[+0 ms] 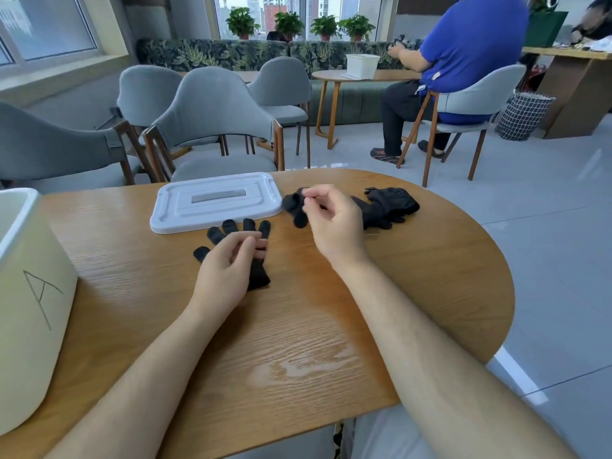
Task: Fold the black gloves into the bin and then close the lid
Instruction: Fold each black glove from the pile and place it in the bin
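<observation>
One flat glove (257, 276) and one lifted glove (295, 207) near white lid (215, 202); bin (33, 293) open.
</observation>
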`<control>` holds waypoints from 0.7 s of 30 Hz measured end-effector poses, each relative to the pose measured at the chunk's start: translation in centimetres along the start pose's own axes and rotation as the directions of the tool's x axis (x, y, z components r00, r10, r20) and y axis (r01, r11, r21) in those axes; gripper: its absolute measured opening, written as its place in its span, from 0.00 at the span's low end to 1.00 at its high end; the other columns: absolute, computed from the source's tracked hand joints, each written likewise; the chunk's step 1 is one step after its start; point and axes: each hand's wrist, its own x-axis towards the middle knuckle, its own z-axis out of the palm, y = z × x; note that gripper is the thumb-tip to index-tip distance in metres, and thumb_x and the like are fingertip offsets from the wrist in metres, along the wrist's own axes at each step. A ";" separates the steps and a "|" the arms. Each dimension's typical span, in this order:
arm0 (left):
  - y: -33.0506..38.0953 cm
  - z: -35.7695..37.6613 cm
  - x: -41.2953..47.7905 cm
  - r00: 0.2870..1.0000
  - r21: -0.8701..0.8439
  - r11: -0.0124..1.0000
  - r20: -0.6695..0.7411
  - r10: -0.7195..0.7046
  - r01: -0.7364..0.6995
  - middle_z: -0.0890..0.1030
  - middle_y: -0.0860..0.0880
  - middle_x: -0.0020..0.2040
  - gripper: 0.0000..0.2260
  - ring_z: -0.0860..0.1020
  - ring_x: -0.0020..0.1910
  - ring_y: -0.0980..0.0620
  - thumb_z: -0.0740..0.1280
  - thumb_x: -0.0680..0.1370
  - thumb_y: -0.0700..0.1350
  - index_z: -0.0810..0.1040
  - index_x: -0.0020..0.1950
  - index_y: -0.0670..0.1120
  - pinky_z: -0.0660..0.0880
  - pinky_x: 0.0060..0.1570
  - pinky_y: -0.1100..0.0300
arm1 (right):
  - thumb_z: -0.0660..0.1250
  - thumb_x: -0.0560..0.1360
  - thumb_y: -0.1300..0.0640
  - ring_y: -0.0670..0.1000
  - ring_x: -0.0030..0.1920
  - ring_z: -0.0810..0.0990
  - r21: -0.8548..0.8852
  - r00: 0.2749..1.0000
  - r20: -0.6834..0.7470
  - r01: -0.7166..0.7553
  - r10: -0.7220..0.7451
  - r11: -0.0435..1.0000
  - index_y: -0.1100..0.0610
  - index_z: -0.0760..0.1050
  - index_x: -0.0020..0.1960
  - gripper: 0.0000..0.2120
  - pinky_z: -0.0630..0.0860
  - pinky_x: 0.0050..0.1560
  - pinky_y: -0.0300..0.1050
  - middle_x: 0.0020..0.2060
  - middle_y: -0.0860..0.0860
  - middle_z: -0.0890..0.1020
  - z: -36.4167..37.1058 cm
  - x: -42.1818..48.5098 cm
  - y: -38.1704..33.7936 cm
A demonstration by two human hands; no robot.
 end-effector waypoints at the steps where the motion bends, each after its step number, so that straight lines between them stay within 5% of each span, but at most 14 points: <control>1: 0.0 0.0 0.3 0.994 -0.162 0.981 0.021 -0.103 0.105 0.85 0.53 0.55 0.13 0.83 0.54 0.57 0.59 0.85 0.49 0.77 0.65 0.47 0.78 0.57 0.57 | 0.68 0.80 0.65 0.39 0.53 0.81 0.025 0.998 0.058 0.022 -0.023 0.999 0.60 0.82 0.55 0.06 0.76 0.54 0.29 0.51 0.50 0.84 0.8 -0.7 -0.8; 4: 0.1 -0.3 1.2 0.939 -0.608 0.722 0.135 -0.315 0.330 0.82 0.42 0.62 0.23 0.82 0.59 0.47 0.56 0.85 0.54 0.69 0.73 0.40 0.76 0.63 0.49 | 0.68 0.78 0.67 0.45 0.55 0.83 0.120 0.963 0.237 0.101 -0.128 0.988 0.61 0.82 0.52 0.06 0.81 0.53 0.37 0.50 0.52 0.84 2.8 -3.0 -2.7; 6: -0.2 -1.3 1.6 0.929 -0.719 0.611 0.136 -0.344 0.332 0.81 0.39 0.63 0.22 0.81 0.61 0.44 0.58 0.85 0.53 0.71 0.70 0.38 0.77 0.63 0.50 | 0.68 0.77 0.70 0.48 0.55 0.83 0.182 0.922 0.327 0.154 -0.207 0.971 0.62 0.82 0.50 0.06 0.83 0.52 0.43 0.50 0.53 0.84 3.7 -4.2 -3.3; 11: -1.1 -2.8 1.7 0.916 -0.710 0.637 0.027 -0.400 0.299 0.83 0.37 0.57 0.16 0.82 0.52 0.44 0.67 0.81 0.40 0.72 0.68 0.38 0.79 0.58 0.49 | 0.69 0.76 0.67 0.51 0.52 0.83 0.197 0.816 0.512 0.192 -0.268 0.961 0.62 0.82 0.52 0.07 0.82 0.51 0.52 0.48 0.52 0.84 4.8 -5.7 -3.7; 15: -0.4 -3.0 1.5 0.927 -0.687 0.678 -0.017 -0.375 0.262 0.82 0.37 0.56 0.10 0.82 0.51 0.44 0.67 0.80 0.37 0.76 0.60 0.43 0.79 0.55 0.50 | 0.68 0.78 0.62 0.46 0.51 0.80 0.060 0.939 0.285 0.186 -0.195 0.981 0.57 0.81 0.56 0.08 0.78 0.45 0.44 0.49 0.47 0.82 5.1 -3.7 -3.5; 17: -0.1 -3.4 1.3 0.934 -0.703 0.659 0.023 -0.357 0.269 0.80 0.33 0.60 0.06 0.81 0.53 0.41 0.67 0.79 0.37 0.77 0.53 0.47 0.75 0.61 0.41 | 0.68 0.78 0.54 0.42 0.58 0.77 -0.030 0.947 0.318 -0.040 0.048 0.999 0.50 0.77 0.65 0.15 0.74 0.52 0.40 0.59 0.44 0.79 5.7 -1.6 -3.2; 19: -0.1 -3.5 1.2 0.945 -0.717 0.640 0.076 -0.319 0.274 0.77 0.32 0.64 0.06 0.79 0.58 0.36 0.67 0.79 0.37 0.77 0.50 0.47 0.70 0.67 0.35 | 0.69 0.75 0.45 0.43 0.64 0.74 -0.029 0.790 0.515 -0.372 0.333 0.928 0.44 0.72 0.71 0.25 0.71 0.62 0.44 0.66 0.43 0.76 6.1 0.2 -2.8; 21: 0.1 -3.6 1.0 0.953 -0.707 0.650 0.118 -0.278 0.277 0.76 0.32 0.64 0.05 0.77 0.63 0.33 0.66 0.80 0.37 0.75 0.52 0.46 0.68 0.68 0.33 | 0.70 0.72 0.42 0.48 0.65 0.78 0.024 0.650 0.640 -0.550 0.410 0.835 0.43 0.73 0.71 0.28 0.72 0.68 0.51 0.64 0.46 0.80 6.4 0.7 -2.1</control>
